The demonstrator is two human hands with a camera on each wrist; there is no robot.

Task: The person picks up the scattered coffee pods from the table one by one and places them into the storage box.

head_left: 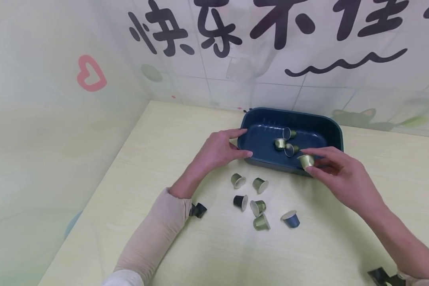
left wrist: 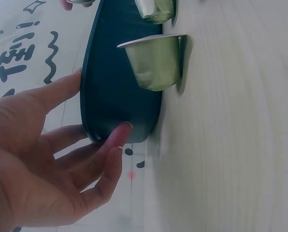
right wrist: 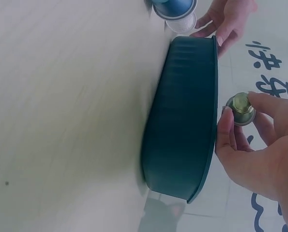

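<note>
A dark blue plastic tray (head_left: 329, 135) stands against the wall at the back of the table, with several green coffee capsules lying in it. At its left end my left hand (head_left: 219, 149) holds the tray, thumb by the front rim and index finger by the left rim; the left wrist view shows those fingers around the end. My right hand (head_left: 346, 174) pinches a light green coffee capsule (head_left: 306, 161) between thumb and fingers, over the tray's front right rim. In the right wrist view, the pinched capsule (right wrist: 241, 108) shows its base, above the rim level.
In front of the tray lie more capsules: several green ones (head_left: 260, 184), a black one (head_left: 240, 201) and a blue one (head_left: 291, 218). A wall with large dark lettering (head_left: 214, 31) rises right behind the tray, and another wall (head_left: 57, 139) borders the table's left edge.
</note>
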